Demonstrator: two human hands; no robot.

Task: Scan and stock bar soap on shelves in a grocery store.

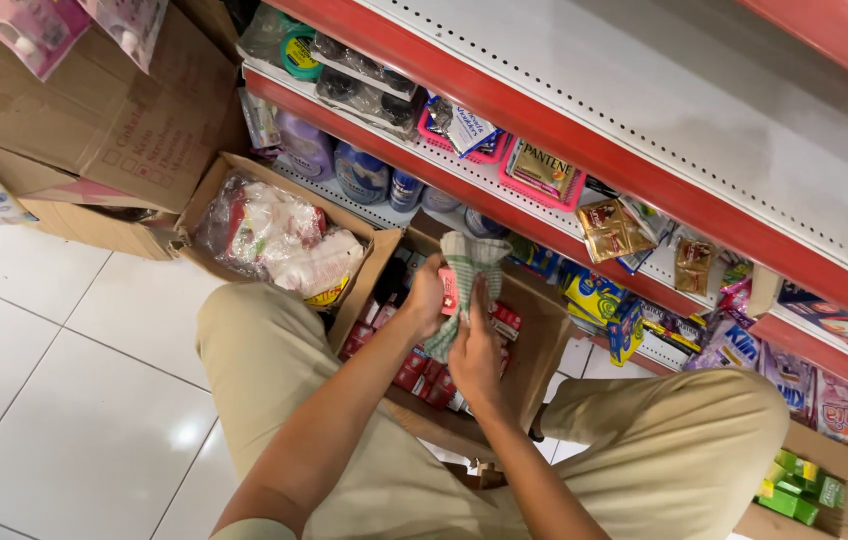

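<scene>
White tile floor [74,400], red shelves [584,150] | I see left hand [427,297] fingers clamped on a small red pack [449,291] — right hand [474,352] gripping the checked cloth [466,262] against it | both above an open cardboard box [534,345] of red packs.

One head-worn view looks steeply down, close over the knees [274,350], facing low shop shelves [584,150]

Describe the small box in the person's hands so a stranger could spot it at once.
Start at the open cardboard box on the floor between the crouching person's knees, below the red shelves. Above it, the left hand and right hand meet around a green-checked cloth. The small red box is pressed against that cloth, unlike those packed below.
</scene>
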